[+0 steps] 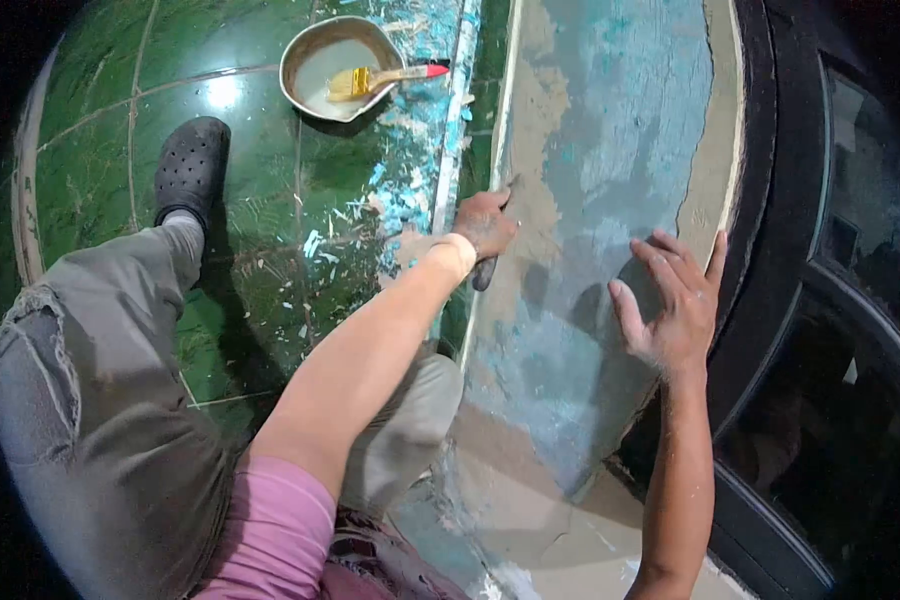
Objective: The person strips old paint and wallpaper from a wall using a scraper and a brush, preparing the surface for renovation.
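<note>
Pink fabric sleeve [280, 520] nearest, my left hand [485, 225] grips a dark-handled tool [484, 274]. My right hand [673, 305] spreads over a patchy blue-grey surface [610, 130].

Moderate, uneven illumination was recorded. A concentrated white glare was reflected by the glossy tiled floor [100, 110]; the light source was located outside the frame. Soft-edged shadows were cast on the painted surface [630, 130] beside the left hand [485, 225] and the right hand [675, 310]. A darker shadow was cast on the tiles beside the trouser leg [135, 310]. The door [785, 200] was rendered nearly black, with faint reflections in its panes. Straight edges were bowed by lens distortion, and the corners were blacked out by vignetting. Fine texture was slightly softened.
</note>
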The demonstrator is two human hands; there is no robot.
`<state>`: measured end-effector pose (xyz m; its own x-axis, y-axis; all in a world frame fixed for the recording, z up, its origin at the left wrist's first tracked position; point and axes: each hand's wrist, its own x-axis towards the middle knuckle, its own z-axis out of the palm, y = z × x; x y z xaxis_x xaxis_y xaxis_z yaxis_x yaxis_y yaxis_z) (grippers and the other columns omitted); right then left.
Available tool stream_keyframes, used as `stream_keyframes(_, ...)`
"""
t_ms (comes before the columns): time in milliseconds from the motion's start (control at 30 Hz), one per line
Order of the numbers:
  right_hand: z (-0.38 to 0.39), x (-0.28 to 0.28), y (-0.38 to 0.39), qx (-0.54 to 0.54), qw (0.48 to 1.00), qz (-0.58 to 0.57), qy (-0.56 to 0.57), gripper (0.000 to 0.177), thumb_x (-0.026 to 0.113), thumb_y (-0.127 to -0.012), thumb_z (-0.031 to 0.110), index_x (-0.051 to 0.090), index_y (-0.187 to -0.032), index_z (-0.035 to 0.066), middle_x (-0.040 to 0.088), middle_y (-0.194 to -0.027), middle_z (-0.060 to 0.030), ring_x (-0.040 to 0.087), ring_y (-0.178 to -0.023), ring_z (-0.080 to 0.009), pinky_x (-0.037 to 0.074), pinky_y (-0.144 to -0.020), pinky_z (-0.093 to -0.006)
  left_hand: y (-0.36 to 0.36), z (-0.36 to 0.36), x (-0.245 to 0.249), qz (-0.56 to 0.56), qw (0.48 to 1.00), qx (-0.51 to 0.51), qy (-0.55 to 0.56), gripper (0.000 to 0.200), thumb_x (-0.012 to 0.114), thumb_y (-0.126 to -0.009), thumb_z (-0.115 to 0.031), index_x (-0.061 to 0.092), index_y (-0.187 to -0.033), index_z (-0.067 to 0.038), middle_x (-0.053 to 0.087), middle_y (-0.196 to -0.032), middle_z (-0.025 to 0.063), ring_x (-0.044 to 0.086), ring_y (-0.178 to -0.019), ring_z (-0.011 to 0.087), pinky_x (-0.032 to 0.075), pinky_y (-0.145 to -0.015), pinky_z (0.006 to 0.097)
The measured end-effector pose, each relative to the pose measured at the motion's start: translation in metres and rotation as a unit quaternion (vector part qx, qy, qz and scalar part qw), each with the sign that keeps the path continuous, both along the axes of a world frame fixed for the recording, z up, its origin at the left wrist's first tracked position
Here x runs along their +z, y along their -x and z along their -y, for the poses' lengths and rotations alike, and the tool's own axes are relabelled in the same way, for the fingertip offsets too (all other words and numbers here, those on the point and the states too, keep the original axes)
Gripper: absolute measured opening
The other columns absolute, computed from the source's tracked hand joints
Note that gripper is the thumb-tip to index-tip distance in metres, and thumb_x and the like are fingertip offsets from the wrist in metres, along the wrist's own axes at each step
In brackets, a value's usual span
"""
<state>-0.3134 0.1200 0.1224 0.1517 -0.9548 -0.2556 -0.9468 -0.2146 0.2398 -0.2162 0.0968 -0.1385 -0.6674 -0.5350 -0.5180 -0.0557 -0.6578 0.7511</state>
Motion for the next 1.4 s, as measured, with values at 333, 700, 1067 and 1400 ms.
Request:
stream_keyframes(333,0.007,-0.003,0.001,-0.003,1.000,-0.010,0.007,0.039,0.077,-0.070,0.026,0.071,-0.103,0.006,0.071,-0.096,-0.0104,0.063,-0.110,-0.0251,0.017,-0.116,-0.0587,0.017,-0.019,-0.023,-0.035,0.999,0.025,-0.026,0.043,0.057,-0.089,-0.014,0.056,-0.130,-0.002,0.067,-0.082,0.0154,0.064,-0.060,0.0209,0.053,-0.057,0.0334)
stream_keyframes(700,0.008,-0.004,0.001,-0.008,1.000,0.011,0.018,0.039,0.076,-0.070,0.027,0.071,-0.104,0.007,0.070,-0.096,-0.0103,0.063,-0.110,-0.0256,0.015,-0.118,-0.0570,0.007,-0.021,-0.031,0.027,0.981,0.012,0.191,0.058,0.057,-0.082,-0.011,0.050,-0.140,-0.008,0.070,-0.090,0.0226,0.067,-0.069,0.0205,0.055,-0.066,0.0328)
stream_keyframes(1067,0.007,-0.003,0.005,-0.008,0.999,0.033,0.020,0.042,0.077,-0.068,0.027,0.070,-0.104,0.005,0.070,-0.093,-0.0101,0.064,-0.107,-0.0257,0.016,-0.118,-0.0573,0.007,-0.020,-0.002,0.054,0.936,0.108,0.330,0.062,0.060,-0.081,-0.010,0.045,-0.141,0.000,0.066,-0.114,0.0247,0.065,-0.105,0.0315,0.049,-0.093,0.0345)
stream_keyframes(1400,0.003,-0.002,0.003,-0.013,0.999,0.032,0.014,0.040,0.077,-0.069,0.027,0.071,-0.102,0.005,0.070,-0.094,-0.0105,0.064,-0.105,-0.0266,0.017,-0.117,-0.0586,0.001,0.018,0.006,-0.036,0.992,-0.004,0.123,0.053,0.057,-0.081,-0.008,0.055,-0.134,-0.004,0.066,-0.114,0.0245,0.068,-0.100,0.0326,0.053,-0.086,0.0355)
